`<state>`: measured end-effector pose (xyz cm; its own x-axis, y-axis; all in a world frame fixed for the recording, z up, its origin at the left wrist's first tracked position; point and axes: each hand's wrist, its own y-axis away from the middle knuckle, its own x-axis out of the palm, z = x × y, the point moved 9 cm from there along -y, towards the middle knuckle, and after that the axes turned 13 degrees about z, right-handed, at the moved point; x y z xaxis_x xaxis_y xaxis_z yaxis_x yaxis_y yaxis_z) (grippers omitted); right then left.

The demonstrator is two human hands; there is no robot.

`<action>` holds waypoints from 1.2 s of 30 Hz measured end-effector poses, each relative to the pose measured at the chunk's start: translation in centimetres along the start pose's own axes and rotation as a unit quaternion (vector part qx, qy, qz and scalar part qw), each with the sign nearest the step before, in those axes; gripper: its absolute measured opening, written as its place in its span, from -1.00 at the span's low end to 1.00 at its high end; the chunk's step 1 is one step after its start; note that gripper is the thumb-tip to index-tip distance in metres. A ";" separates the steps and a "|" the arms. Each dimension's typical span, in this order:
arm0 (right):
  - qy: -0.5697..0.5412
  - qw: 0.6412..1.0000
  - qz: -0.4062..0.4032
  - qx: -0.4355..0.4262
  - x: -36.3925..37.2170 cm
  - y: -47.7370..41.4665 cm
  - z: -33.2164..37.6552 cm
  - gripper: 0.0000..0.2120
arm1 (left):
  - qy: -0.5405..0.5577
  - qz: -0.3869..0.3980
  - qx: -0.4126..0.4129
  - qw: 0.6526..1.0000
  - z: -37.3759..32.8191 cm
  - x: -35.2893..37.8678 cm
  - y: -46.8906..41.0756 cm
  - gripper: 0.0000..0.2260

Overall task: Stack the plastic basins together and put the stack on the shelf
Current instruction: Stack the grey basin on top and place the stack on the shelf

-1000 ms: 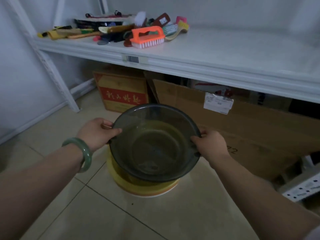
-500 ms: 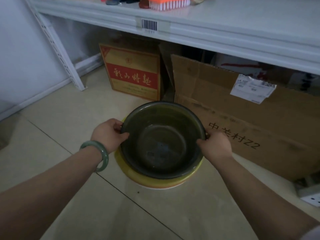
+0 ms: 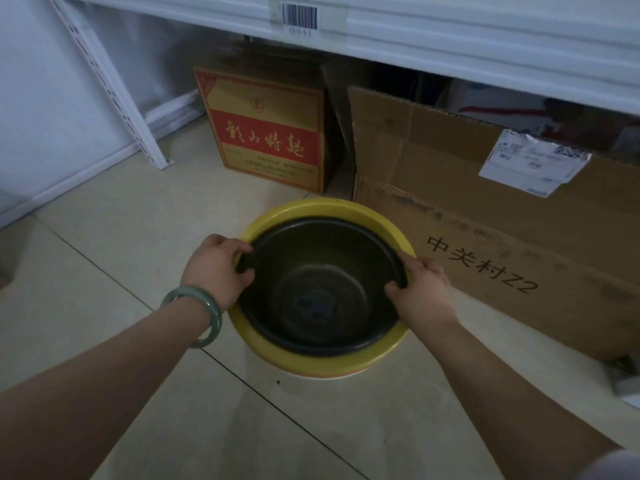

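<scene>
A dark translucent basin [image 3: 322,292] sits nested inside a wider yellow basin [image 3: 311,362] that stands on the tiled floor. My left hand [image 3: 216,268], with a green bangle on its wrist, grips the dark basin's left rim. On the opposite rim my right hand [image 3: 420,291] holds the same basin. The white shelf [image 3: 450,32] runs across the top of the view, with only its front edge and a barcode label showing.
Under the shelf stand a red and yellow carton [image 3: 266,133] and a large brown cardboard box [image 3: 485,230], just behind and right of the basins. A white slotted shelf post [image 3: 114,95] rises at the left. Bare tiled floor [image 3: 121,237] lies to the left and in front.
Both hands have lowered the dark basin into the yellow one, where it now sits deep inside. The view has tilted down, so the shelf top and its brushes are out of sight.
</scene>
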<state>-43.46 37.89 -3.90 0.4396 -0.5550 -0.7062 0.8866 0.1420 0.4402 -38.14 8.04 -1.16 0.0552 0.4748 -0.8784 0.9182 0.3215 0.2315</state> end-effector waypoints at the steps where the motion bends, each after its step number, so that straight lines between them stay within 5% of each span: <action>1: -0.009 1.000 0.003 -0.005 0.2 -0.1 -0.1 -0.38 | 0.006 0.001 -0.001 1.000 0.0 0.0 -0.1 -0.63; 14: -0.105 0.994 0.032 0.004 1.1 -1.4 -1.3 -0.18 | 0.064 0.074 -0.050 0.994 1.3 2.2 -1.5 -0.37; 19: -0.183 0.982 0.043 0.018 1.6 -1.5 -2.1 -0.16 | 0.173 0.111 -0.116 0.972 3.4 3.2 -1.3 -0.34; 24: -0.260 0.959 0.072 0.083 2.9 -1.5 -4.1 -0.50 | 0.359 0.176 -0.164 0.902 5.4 5.3 -0.5 -0.64; 36: -0.483 0.859 0.136 0.095 4.2 -1.0 -6.0 -0.74 | 0.476 0.185 -0.178 0.841 6.3 6.2 -0.5 -0.62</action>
<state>-41.63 40.33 -10.63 0.2203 -0.9572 0.1878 0.6893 0.2890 0.6644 -35.78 5.62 -9.34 -0.1844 0.9826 -0.0242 0.7218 0.1521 0.6752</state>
